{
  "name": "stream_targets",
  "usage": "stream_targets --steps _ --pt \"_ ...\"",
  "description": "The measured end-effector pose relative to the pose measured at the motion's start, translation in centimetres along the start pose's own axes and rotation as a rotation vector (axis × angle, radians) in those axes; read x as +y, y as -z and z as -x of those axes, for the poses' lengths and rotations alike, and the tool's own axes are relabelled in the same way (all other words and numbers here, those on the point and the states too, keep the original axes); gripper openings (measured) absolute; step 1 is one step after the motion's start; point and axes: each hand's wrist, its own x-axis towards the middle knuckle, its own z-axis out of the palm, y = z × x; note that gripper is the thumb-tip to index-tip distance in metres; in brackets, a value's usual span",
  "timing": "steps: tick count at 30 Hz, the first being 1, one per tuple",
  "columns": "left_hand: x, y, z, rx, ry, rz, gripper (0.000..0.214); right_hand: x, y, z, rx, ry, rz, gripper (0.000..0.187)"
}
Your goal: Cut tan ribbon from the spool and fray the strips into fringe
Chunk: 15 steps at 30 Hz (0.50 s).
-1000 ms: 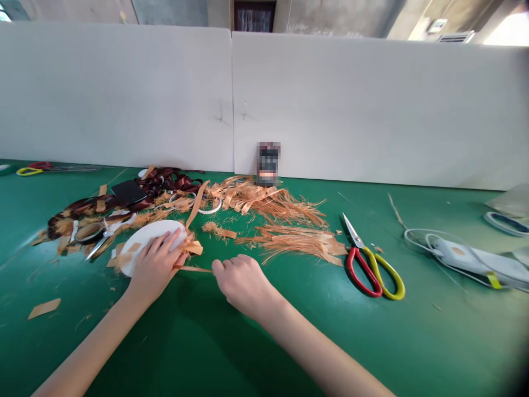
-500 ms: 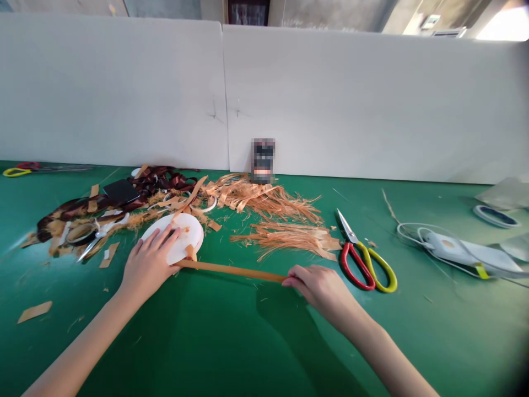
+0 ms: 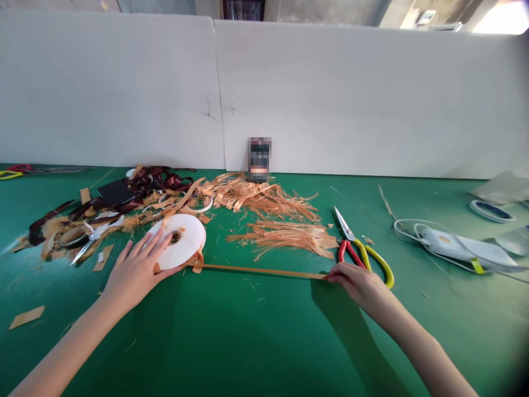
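Near the front edge of the green worktop [image 3: 248, 336], left hand [image 3: 136, 270] lies open, fingers spread, pressing down on a white ribbon spool with a dark centre hole [image 3: 188, 237], not gripping it. Spool sits flat, left of centre. Right hand [image 3: 357, 284] is nearly closed, pinching the free end of a flat tan ribbon strip [image 3: 264, 271] between thumb and fingertips. Strip's long axis runs almost straight left to right, parallel to the front edge, from the spool's front rim to the right hand, with the free end pointing right. It looks taut, with a small loose curl at the spool.

Risks: pinch is small, so the strip could slip if the fingers loosen. Too much pull could shift the spool from under the left hand or tear the strip. Red-and-yellow-handled scissors [image 3: 363, 256] sit just beside the right hand, so the hand or strip could catch on them.

Behind the strip lie piles of shredded tan fibre [image 3: 285, 237]. Toward the back left edge is a tangle of dark brown ribbon [image 3: 161, 182]. Near the right edge is a white corded device [image 3: 454, 245].
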Motion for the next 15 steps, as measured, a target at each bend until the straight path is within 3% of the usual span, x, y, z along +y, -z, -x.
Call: stream_targets --steps 5,10,12,15 --pt "0.0 0.0 0.7 0.012 -0.010 0.068 0.086 0.7 0.3 0.5 0.088 -0.222 0.038 0.021" --pt "1.5 2.6 1.1 0.048 0.016 0.267 0.058 2.9 0.5 -0.2 0.314 -0.575 0.160 0.059" --pt "2.6 3.6 0.7 0.155 0.024 0.296 0.045 4.5 0.6 -0.9 0.284 -0.656 0.172 0.064" --pt "4.6 4.5 -0.3 0.249 -0.073 0.352 0.027 6.8 0.9 -2.3 0.166 -0.703 0.137 0.042"
